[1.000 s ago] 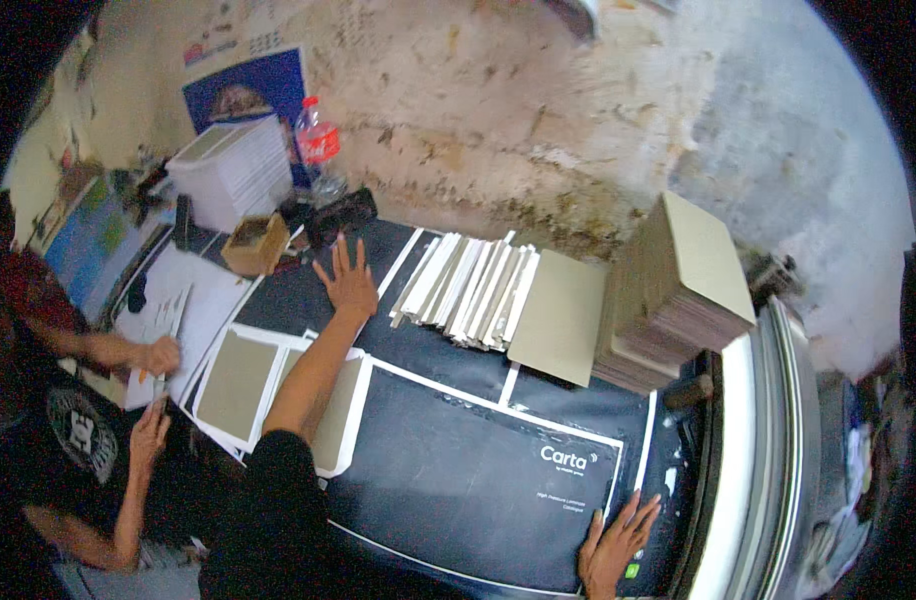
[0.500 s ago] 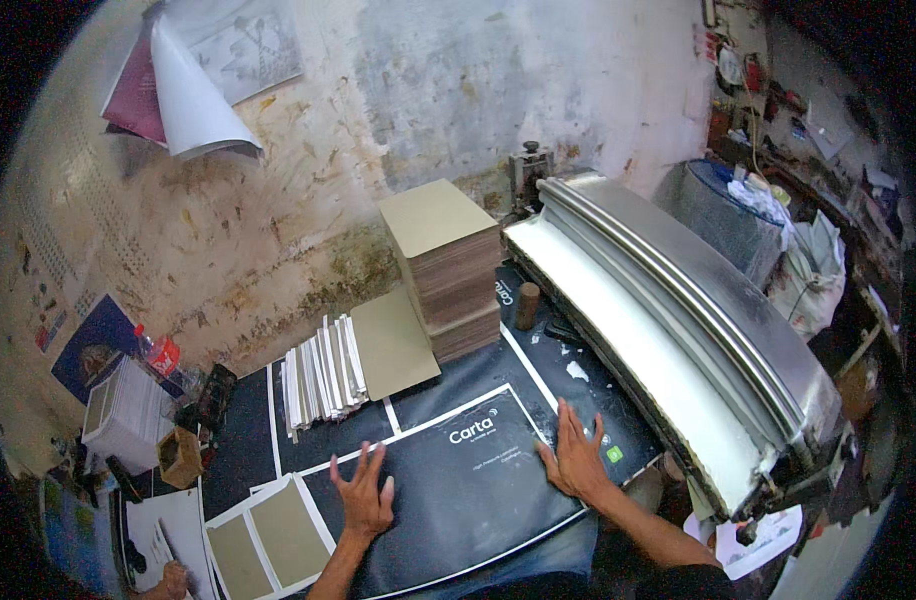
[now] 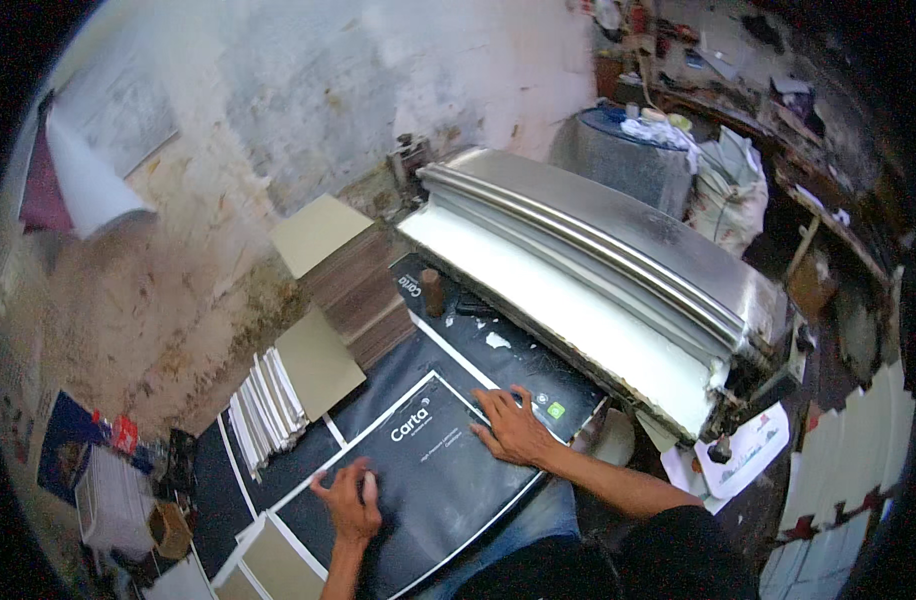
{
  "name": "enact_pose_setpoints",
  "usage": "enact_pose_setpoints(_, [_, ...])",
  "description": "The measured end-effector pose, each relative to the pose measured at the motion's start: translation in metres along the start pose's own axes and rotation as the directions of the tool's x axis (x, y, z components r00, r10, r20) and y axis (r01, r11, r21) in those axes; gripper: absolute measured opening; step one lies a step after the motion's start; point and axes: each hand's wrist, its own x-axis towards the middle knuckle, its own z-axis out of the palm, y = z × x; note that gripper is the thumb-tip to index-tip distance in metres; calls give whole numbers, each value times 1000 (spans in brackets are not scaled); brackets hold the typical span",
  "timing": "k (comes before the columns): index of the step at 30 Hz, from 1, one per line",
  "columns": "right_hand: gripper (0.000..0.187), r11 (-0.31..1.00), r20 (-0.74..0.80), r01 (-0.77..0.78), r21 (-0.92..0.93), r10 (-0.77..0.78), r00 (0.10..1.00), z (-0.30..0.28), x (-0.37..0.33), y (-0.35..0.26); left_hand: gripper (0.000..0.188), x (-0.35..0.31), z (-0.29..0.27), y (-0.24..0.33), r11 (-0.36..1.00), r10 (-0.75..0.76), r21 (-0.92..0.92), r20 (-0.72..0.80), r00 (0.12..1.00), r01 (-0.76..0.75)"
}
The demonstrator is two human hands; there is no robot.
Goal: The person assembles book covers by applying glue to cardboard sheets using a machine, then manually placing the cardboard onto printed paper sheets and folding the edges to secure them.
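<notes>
My left hand (image 3: 352, 502) hovers at or rests on the left edge of a black printed sheet (image 3: 433, 500) with a white border; which, I cannot tell. Its fingers are bent and apart, with nothing in them. Over the sheet's right edge lies my right hand (image 3: 516, 428), fingers spread and holding nothing. Close to my left wrist, grey-brown boards (image 3: 288, 560) sit on white paper. Beyond the sheet stand a bundle of narrow white paper strips (image 3: 266, 410), a single board (image 3: 318, 362) and a tall stack of boards (image 3: 353, 295).
A metal roller machine (image 3: 598, 260) with a white-coated tray (image 3: 578, 315) runs along the right. By its edge stands a brown cylinder (image 3: 432, 292). A blue-rimmed drum (image 3: 628, 160) is behind it. Far left are a white stack (image 3: 123, 500) and a small wooden box (image 3: 168, 530).
The view has swung to the right and tilted, so the table and machine appear farther left. My left fingers have curled from a wider spread. Both hands stay near the sheet's edges.
</notes>
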Motion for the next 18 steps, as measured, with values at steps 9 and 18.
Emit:
enact_pose_setpoints(9, [73,983,-26,40,-182,-46,999,-4,5,-7,24,-2,24,8,974,211,-113,126,969,-198])
enact_pose_setpoints(18, [76,1000,8,-1,30,1,1000,6,4,-7,25,5,33,27,918,367,-199,98,925,-343])
